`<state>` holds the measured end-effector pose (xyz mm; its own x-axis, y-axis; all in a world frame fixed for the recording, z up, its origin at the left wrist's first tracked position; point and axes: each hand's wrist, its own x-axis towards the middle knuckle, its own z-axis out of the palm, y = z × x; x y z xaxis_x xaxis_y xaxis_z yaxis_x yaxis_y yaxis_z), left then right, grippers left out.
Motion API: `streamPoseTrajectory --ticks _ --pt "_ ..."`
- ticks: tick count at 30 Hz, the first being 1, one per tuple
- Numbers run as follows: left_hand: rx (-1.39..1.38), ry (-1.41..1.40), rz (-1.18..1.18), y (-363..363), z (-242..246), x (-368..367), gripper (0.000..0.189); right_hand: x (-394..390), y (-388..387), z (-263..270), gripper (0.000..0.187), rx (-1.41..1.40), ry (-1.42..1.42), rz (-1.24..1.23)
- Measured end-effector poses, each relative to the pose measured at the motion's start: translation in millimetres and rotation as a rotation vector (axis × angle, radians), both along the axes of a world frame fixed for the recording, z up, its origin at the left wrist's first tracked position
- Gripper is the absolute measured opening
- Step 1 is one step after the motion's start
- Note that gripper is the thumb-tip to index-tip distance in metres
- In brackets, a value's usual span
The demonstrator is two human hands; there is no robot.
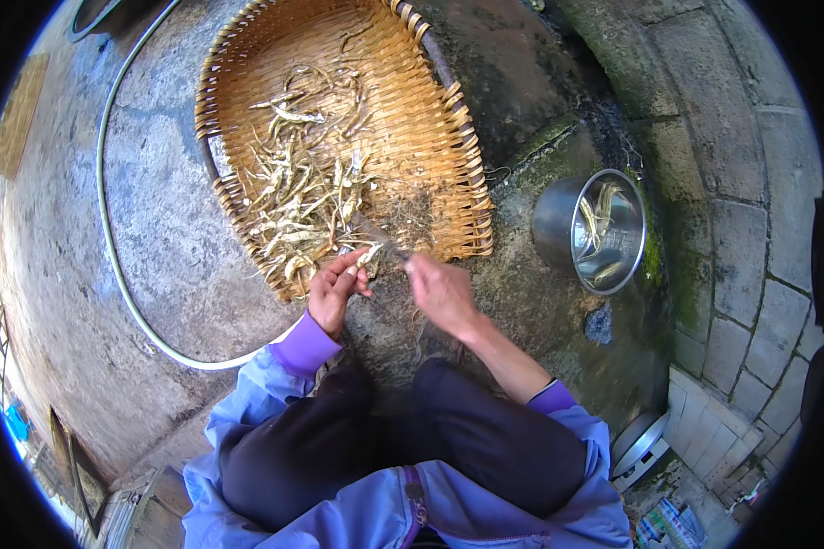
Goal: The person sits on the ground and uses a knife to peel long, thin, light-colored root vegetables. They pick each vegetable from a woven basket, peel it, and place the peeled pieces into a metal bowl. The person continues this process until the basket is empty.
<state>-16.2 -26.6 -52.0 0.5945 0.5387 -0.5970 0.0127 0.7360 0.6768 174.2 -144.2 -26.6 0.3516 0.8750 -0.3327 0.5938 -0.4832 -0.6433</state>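
Observation:
Pinched between the thumb and fingers of my left hand (338, 283) is a pale, thin root (368, 256). My right hand (443, 291) grips the dark handle of a knife (386, 241), whose blade is blurred and lies close by the root's tip. Both hands are at the near edge of a shallow woven bamboo basket (412, 130). Many slender, pale roots (288, 185) lie in it, mostly on the left side. Dark soil and fine rootlets (412, 213) are scattered near its front right.
Right of the basket, a steel pot (556, 219) holds a few roots (594, 219). A grey stone-like lump (598, 324) sits below it. A pale hose (103, 158) curves over the concrete floor on the left. A block wall (734, 226) borders the right side.

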Motion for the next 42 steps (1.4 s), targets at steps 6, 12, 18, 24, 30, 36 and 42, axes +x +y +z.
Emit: streamPoseTrajectory --ticks 6,12,18,24,30,36,42 --pt "-0.408 -0.131 0.114 6.9 5.6 -0.8 0.033 -1.6 8.3 3.5 0.017 0.408 -0.045 0.254" --pt "-0.625 -0.227 0.069 10.0 6.9 -1.6 0.030 15.5 16.2 -0.6 0.015 0.019 0.504 -0.234" --pt "-0.525 -0.065 -0.119 5.6 16.1 2.6 0.034 13.5 26.7 -8.2 0.022 0.109 0.715 -0.231" --pt "-0.398 -0.050 -0.110 2.8 13.9 8.7 0.033 15.9 26.1 -0.2 0.021 0.125 0.580 -0.169" --pt "-0.130 0.062 -0.096 -3.1 0.0 10.2 0.033 -3.7 12.8 13.3 0.019 0.122 0.027 0.154" --pt "0.125 0.150 0.008 42.2 20.6 1.5 0.034 27.7 7.2 -13.3 0.023 -0.043 0.004 -0.040" --pt "1.572 0.805 -0.413 157.5 23.8 15.6 0.032 24.1 0.8 -9.2 0.022 -0.078 0.144 -0.121"
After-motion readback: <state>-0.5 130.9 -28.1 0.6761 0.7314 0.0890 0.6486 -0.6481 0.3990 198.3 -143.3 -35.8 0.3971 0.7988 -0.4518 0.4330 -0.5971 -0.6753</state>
